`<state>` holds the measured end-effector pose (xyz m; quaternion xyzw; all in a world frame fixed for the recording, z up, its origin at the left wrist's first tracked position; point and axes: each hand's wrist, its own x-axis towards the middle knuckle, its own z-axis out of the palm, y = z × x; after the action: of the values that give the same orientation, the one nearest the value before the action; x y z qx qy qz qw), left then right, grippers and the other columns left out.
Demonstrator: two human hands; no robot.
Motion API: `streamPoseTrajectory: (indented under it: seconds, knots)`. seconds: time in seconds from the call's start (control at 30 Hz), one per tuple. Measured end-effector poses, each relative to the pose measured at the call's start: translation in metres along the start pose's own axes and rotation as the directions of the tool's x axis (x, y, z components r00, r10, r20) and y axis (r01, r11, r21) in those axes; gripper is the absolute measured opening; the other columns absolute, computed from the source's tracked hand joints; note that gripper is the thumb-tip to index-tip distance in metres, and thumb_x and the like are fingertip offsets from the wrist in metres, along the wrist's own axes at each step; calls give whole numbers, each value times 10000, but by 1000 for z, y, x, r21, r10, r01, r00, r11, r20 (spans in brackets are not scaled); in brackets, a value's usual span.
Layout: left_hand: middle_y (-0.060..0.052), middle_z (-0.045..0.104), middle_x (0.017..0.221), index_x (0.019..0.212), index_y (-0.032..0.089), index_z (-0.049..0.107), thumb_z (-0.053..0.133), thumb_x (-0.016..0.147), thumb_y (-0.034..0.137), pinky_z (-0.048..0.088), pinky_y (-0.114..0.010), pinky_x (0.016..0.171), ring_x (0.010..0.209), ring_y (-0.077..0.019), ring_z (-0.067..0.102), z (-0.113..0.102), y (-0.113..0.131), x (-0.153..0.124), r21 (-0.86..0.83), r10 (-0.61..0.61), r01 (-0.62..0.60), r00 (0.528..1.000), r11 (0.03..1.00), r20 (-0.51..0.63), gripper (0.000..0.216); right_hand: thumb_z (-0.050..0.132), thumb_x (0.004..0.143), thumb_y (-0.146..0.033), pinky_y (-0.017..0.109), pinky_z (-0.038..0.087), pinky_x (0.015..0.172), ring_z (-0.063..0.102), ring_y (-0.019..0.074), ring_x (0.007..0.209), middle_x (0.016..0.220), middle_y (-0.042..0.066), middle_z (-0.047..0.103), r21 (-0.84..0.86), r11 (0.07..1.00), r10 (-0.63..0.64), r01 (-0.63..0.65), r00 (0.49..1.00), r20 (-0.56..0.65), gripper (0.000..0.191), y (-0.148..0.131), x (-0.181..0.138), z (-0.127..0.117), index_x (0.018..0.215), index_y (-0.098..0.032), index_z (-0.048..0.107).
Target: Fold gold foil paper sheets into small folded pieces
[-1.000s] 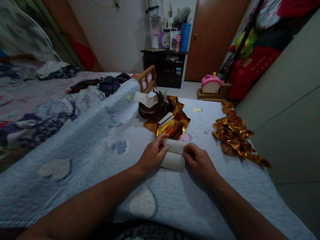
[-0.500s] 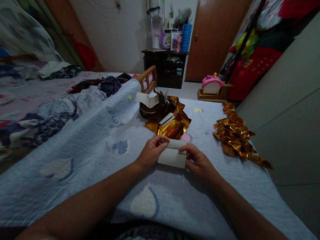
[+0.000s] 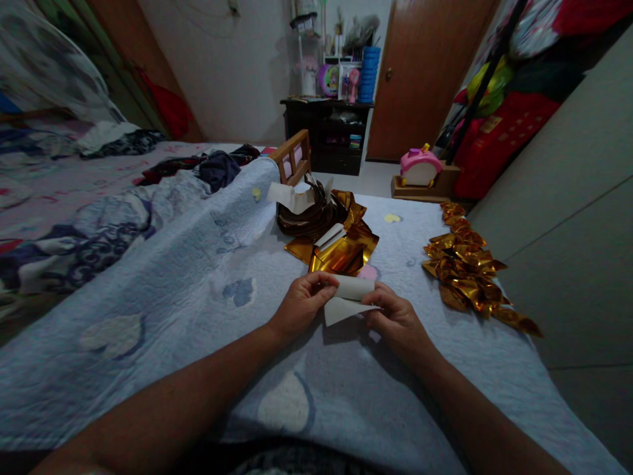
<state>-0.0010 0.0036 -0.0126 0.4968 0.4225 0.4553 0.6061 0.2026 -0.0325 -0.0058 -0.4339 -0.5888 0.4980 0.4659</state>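
A pale sheet of paper point(image 3: 352, 288), its far part curled over and its near corner lifted to a point, is held between my two hands above the bed. My left hand point(image 3: 307, 300) pinches its left side with thumb and fingers. On the right side, my right hand point(image 3: 393, 313) grips the paper's edge near the raised corner. Just beyond lie shiny gold foil sheets point(image 3: 346, 254), with a small folded white piece of paper point(image 3: 330, 236) on top. Behind them sits a curved stack of brown-edged sheets point(image 3: 309, 218).
Crumpled gold foil pieces point(image 3: 465, 270) lie in a row along the bed's right side. A light blue heart-patterned quilt point(image 3: 188, 343) covers the bed. A wooden bed rail point(image 3: 291, 158), a pink toy case point(image 3: 420, 166) and a dark cabinet point(image 3: 321, 135) stand farther back.
The paper's near part, flat before, is now folded up with its right corner raised. Both hands have shifted slightly, the right one a little to the right.
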Motion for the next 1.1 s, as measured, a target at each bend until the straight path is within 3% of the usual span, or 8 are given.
streamPoseTrajectory:
  seconds: [0.13, 0.23, 0.5, 0.87, 1.1]
  knots:
    - [-35, 691, 836, 871, 157, 712, 818, 737, 375, 485, -254, 674, 741, -148, 615, 1, 2, -2, 3, 7, -7, 1000, 1000, 10, 276, 680, 778, -214, 258, 503, 639, 579, 171, 836, 969, 35, 579, 67, 997, 27, -27, 1000, 1, 84, -2, 0, -1, 836, -244, 732]
    - [-42, 699, 834, 875, 150, 720, 830, 723, 389, 485, -258, 664, 726, -147, 618, 1, 3, -3, -14, -25, 25, 1000, 1000, 16, 304, 776, 736, -239, 305, 554, 790, 602, 199, 987, 1080, 41, 582, 118, 993, 2, -6, 999, 33, 214, -1, 1, 1, 944, -290, 773]
    - [-37, 713, 782, 1001, 145, 680, 884, 654, 387, 491, -253, 615, 663, -155, 650, -2, 0, -3, -18, -127, 129, 987, 992, 96, 470, 857, 715, -277, 420, 496, 1025, 571, 245, 1135, 1158, 57, 584, 32, 999, -40, 38, 997, 61, 136, 2, 3, 1, 838, -316, 817]
    - [-21, 706, 732, 1154, 158, 620, 880, 679, 397, 468, -234, 589, 614, -148, 651, -4, -2, -5, -35, -161, 166, 979, 985, 122, 592, 830, 745, -315, 413, 524, 992, 551, 255, 1152, 1200, 64, 562, 60, 997, -51, 45, 993, 103, 103, 4, 4, -7, 847, -314, 814]
    - [-41, 714, 837, 1073, 179, 626, 864, 707, 396, 485, -258, 664, 717, -170, 667, -2, 1, -7, -53, -99, 108, 983, 993, 151, 488, 782, 792, -330, 359, 540, 874, 586, 227, 1029, 1096, 68, 575, 66, 998, -21, 18, 999, 34, 70, 0, 2, -5, 789, -261, 791]
